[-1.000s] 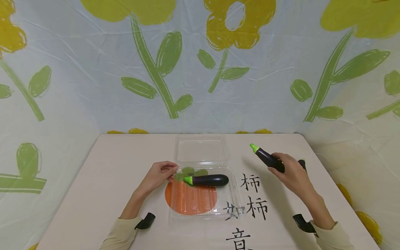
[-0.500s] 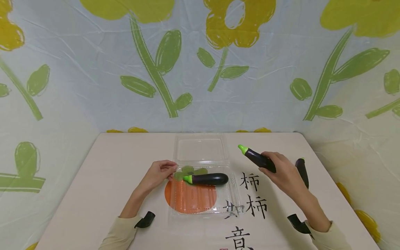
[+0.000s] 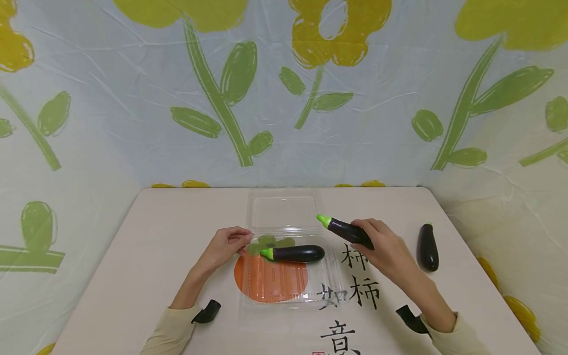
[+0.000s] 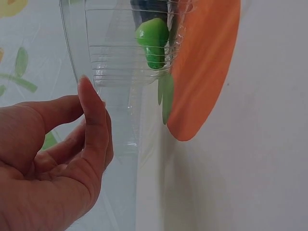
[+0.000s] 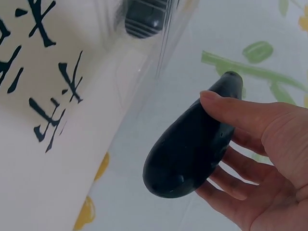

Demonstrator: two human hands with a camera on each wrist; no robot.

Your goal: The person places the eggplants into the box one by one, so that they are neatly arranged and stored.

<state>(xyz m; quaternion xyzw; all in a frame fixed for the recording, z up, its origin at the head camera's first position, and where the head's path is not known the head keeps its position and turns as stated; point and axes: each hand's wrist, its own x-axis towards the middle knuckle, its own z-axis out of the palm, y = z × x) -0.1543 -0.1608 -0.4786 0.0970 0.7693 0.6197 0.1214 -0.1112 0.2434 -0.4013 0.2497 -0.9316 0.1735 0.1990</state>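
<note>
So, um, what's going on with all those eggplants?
Someone's right hand is holding up an eggplant near the right side of an open, clear plastic box. Their left hand is at the box's left edge, though I can't tell if it's pinching it. A second eggplant lies inside the box, and a third eggplant lies on the table, off to the right.

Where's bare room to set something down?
The table is bare left of the left hand; the clear container has room in front of the eggplant inside. Crowded: the container's right side, where the right hand holds another eggplant, a third lying beyond.
</note>
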